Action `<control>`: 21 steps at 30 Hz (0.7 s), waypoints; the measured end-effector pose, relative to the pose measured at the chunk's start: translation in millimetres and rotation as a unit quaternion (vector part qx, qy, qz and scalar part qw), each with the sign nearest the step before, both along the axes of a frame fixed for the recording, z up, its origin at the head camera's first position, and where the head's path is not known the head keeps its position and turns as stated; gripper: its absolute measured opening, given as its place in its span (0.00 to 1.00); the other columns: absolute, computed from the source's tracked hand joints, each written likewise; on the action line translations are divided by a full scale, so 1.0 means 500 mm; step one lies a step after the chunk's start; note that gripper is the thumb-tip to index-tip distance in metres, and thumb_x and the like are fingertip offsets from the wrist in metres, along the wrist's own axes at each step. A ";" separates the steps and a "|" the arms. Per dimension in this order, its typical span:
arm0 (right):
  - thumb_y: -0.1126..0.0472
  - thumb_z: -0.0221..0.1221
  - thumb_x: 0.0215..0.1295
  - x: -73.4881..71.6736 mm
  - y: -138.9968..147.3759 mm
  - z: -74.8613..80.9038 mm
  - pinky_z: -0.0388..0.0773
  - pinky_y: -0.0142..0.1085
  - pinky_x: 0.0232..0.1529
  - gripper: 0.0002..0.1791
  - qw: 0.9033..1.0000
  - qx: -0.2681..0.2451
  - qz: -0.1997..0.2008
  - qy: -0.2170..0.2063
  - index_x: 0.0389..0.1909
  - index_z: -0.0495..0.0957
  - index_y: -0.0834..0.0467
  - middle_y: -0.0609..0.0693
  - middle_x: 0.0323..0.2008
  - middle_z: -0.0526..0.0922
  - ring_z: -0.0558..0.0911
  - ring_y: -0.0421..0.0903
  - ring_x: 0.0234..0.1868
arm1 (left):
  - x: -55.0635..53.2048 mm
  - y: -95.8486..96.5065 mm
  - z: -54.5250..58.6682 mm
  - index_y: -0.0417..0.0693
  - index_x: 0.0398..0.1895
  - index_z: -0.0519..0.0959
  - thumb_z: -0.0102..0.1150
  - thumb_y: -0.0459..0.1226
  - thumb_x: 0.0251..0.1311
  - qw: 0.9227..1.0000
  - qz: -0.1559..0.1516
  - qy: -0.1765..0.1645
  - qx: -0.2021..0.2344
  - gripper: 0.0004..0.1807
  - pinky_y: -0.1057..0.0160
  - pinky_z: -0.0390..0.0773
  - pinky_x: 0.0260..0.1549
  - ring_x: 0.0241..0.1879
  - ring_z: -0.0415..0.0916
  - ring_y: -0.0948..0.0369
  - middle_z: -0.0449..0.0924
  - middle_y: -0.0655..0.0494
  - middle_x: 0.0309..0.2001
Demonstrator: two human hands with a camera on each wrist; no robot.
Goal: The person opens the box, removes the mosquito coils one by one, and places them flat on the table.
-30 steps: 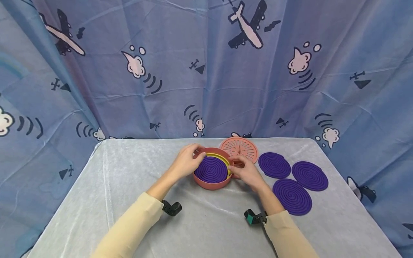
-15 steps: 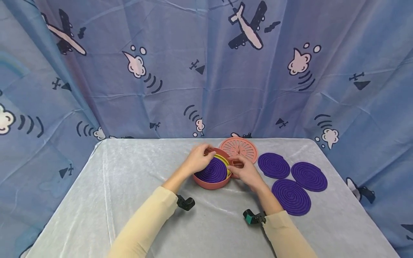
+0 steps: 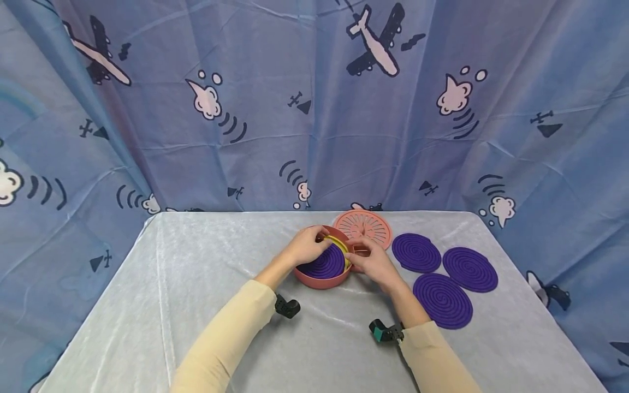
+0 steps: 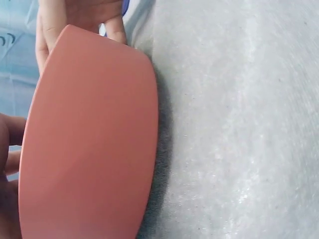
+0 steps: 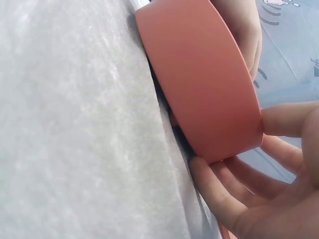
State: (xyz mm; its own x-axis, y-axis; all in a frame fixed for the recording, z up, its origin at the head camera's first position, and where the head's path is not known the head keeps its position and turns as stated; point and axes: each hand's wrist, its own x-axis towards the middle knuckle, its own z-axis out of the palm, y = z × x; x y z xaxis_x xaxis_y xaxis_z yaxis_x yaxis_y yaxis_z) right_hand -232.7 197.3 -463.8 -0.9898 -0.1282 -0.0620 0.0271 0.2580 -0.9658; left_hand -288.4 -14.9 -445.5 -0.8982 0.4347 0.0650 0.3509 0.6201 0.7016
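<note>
A coral-coloured round box [image 3: 321, 283] without its cover stands at the table's middle. Inside it are a yellow ring-shaped insert [image 3: 339, 244] and a purple mosquito coil [image 3: 326, 266]. My left hand [image 3: 306, 245] reaches over the left rim, its thumb and fingers bent above the coil; its fingertips are partly hidden, so what they hold is unclear. At the right side my right hand [image 3: 372, 261] grips the box. In the right wrist view, the right fingers [image 5: 219, 194] lie around the wall of the box [image 5: 204, 84]. The left wrist view shows mostly the outer wall [image 4: 94, 129].
Behind the box, to the right, lies a coral slotted lid [image 3: 356, 220]. Three more purple mosquito coils lie flat on the right: one farther back [image 3: 416, 252], one nearer [image 3: 443, 300], one outermost [image 3: 470, 269]. A patterned blue curtain [image 3: 255, 109] hangs behind the grey-covered table [image 3: 206, 251].
My left hand has moved right, from the box's left rim to over the coil, covering more of it. My right hand and the box stay nearly where they were.
</note>
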 end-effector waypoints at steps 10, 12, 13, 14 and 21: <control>0.62 0.64 0.70 -0.004 -0.003 -0.002 0.84 0.45 0.48 0.24 1.000 -0.004 0.000 -0.009 0.65 0.74 0.61 0.66 0.61 0.74 0.80 0.56 0.55 | 0.004 -0.003 -0.008 0.43 0.58 0.80 0.58 0.40 0.70 1.000 0.011 0.015 0.000 0.17 0.52 0.73 0.60 0.58 0.77 0.52 0.82 0.48 0.54; 0.63 0.63 0.71 0.006 -0.007 0.015 0.84 0.47 0.48 0.24 1.000 -0.003 0.003 -0.010 0.65 0.73 0.63 0.68 0.61 0.73 0.79 0.56 0.55 | 0.005 -0.004 -0.009 0.42 0.57 0.80 0.58 0.39 0.70 1.000 0.012 0.027 0.010 0.17 0.52 0.72 0.62 0.59 0.77 0.52 0.82 0.48 0.54; 0.64 0.62 0.71 0.011 -0.008 0.024 0.84 0.47 0.48 0.24 1.000 -0.001 0.005 -0.008 0.65 0.73 0.65 0.69 0.61 0.73 0.80 0.56 0.55 | 0.006 -0.004 -0.009 0.42 0.57 0.80 0.58 0.38 0.69 0.999 0.012 0.034 0.016 0.16 0.52 0.71 0.62 0.59 0.76 0.52 0.83 0.48 0.54; 0.65 0.61 0.71 0.017 -0.010 0.033 0.84 0.48 0.48 0.23 1.000 -0.001 0.008 -0.006 0.65 0.72 0.66 0.70 0.61 0.73 0.80 0.57 0.55 | 0.006 -0.004 -0.009 0.42 0.56 0.81 0.59 0.38 0.69 0.999 0.012 0.041 0.021 0.16 0.52 0.71 0.63 0.59 0.76 0.52 0.83 0.49 0.54; 0.65 0.61 0.71 0.015 -0.011 0.031 0.83 0.50 0.50 0.23 1.000 0.003 0.002 -0.019 0.65 0.72 0.66 0.69 0.61 0.73 0.79 0.59 0.56 | 0.009 -0.009 -0.014 0.42 0.51 0.83 0.60 0.34 0.66 0.994 0.014 0.088 0.056 0.13 0.50 0.70 0.63 0.58 0.75 0.51 0.84 0.49 0.51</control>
State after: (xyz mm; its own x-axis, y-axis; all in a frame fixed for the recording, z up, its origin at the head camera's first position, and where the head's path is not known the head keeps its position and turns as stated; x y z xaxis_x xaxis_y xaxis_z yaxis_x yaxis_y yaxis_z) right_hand -225.3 191.8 -448.4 -0.9863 -0.1315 -0.1000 0.0624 0.2644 -0.9624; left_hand -284.1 -19.2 -452.5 -0.8804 0.3903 0.2694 0.4580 0.5523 0.6966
